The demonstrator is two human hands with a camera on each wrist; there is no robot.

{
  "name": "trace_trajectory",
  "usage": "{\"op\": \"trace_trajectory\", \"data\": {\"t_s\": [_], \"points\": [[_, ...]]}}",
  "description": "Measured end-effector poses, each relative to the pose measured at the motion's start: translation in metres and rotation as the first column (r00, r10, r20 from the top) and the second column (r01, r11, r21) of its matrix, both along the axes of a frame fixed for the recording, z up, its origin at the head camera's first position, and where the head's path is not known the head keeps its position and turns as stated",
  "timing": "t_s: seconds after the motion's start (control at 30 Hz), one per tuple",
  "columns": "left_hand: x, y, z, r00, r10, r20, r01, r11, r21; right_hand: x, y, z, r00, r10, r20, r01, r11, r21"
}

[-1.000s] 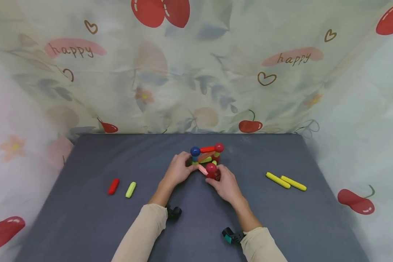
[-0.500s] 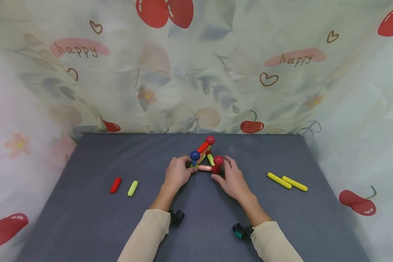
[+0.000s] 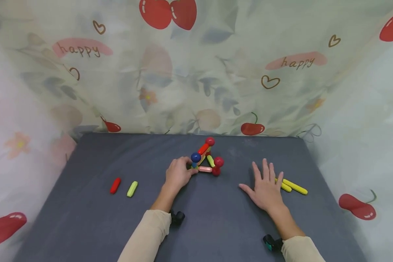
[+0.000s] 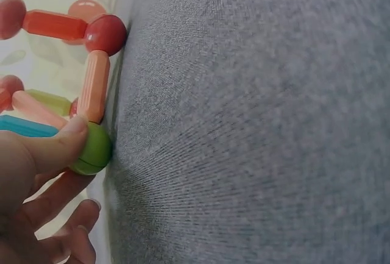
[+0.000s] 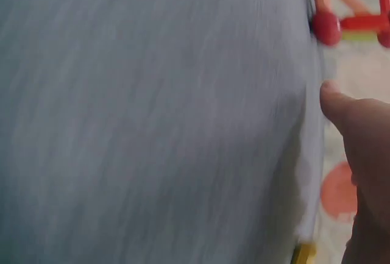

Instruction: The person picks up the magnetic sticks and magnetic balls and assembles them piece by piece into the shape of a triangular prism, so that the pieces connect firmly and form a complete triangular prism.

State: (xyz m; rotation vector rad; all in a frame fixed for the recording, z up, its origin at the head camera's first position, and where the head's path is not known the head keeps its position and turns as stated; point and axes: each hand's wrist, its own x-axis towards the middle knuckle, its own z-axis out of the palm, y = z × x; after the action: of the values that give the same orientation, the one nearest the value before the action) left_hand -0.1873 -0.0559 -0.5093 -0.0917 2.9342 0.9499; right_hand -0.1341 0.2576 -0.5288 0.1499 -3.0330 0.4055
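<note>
A structure of rods and balls stands on the table, with a blue ball (image 3: 195, 157) on its left and a red ball (image 3: 210, 141) at the back. A pink rod (image 3: 205, 169) joins its left corner to a lower red ball (image 3: 216, 171); another red ball (image 3: 219, 162) sits above that. My left hand (image 3: 177, 173) pinches the green ball (image 4: 97, 149) at the bottom left corner between thumb and fingers. With fingers spread, my right hand (image 3: 266, 189) is over the table, holding nothing. Nearest it lie two yellow rods (image 3: 296, 187), one partly hidden by the hand.
To the left on the dark tabletop (image 3: 85, 218) lie a short red rod (image 3: 115, 185) and a short light-green rod (image 3: 132, 189). A printed curtain (image 3: 183, 72) hangs behind the table's back edge.
My right hand has let go of the structure's right red balls and moved right, fingers spread. The structure turned between the two earlier frames. My left hand stays at its left corner.
</note>
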Motion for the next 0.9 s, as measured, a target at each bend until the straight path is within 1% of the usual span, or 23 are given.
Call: {"op": "trace_trajectory", "data": {"t_s": [0.13, 0.23, 0.33, 0.43, 0.5, 0.57, 0.67, 0.8, 0.9], "points": [[-0.001, 0.001, 0.001, 1.000, 0.006, 0.027, -0.007, 1.000, 0.008, 0.006, 0.026, 0.002, 0.999, -0.045, 0.024, 0.046, 0.999, -0.010], [-0.002, 0.001, 0.000, 0.999, 0.014, 0.035, -0.014, 1.000, 0.016, 0.009, 0.039, 0.002, 0.996, -0.083, 0.031, 0.083, 0.997, -0.008], [-0.002, 0.000, 0.000, 0.999, 0.016, 0.035, -0.017, 1.000, 0.025, 0.012, 0.044, 0.003, 0.991, -0.128, 0.027, 0.128, 0.992, 0.002], [-0.002, -0.001, 0.000, 0.999, 0.018, 0.032, -0.019, 0.999, 0.030, 0.014, 0.043, 0.001, 0.989, -0.144, -0.019, 0.145, 0.989, 0.018], [-0.001, -0.001, -0.001, 0.999, 0.021, 0.028, -0.022, 0.999, 0.033, 0.014, 0.041, -0.002, 0.988, -0.130, -0.084, 0.130, 0.991, 0.005], [-0.001, -0.002, -0.001, 0.999, 0.022, 0.026, -0.023, 0.999, 0.035, 0.013, 0.038, -0.005, 0.981, -0.103, -0.162, 0.103, 0.995, -0.005], [-0.002, -0.001, -0.002, 0.999, 0.024, 0.023, -0.025, 0.999, 0.038, 0.009, 0.028, -0.006, 0.969, -0.068, -0.238, 0.059, 0.997, -0.044], [-0.002, 0.000, -0.002, 0.999, 0.029, 0.021, -0.030, 0.999, 0.036, 0.001, 0.007, 0.003, 0.966, -0.037, -0.255, 0.009, 0.994, -0.111], [-0.001, 0.000, -0.002, 0.999, 0.034, 0.018, -0.034, 0.999, 0.032, -0.009, -0.013, 0.016, 0.962, -0.028, -0.270, -0.029, 0.979, -0.204]]}}
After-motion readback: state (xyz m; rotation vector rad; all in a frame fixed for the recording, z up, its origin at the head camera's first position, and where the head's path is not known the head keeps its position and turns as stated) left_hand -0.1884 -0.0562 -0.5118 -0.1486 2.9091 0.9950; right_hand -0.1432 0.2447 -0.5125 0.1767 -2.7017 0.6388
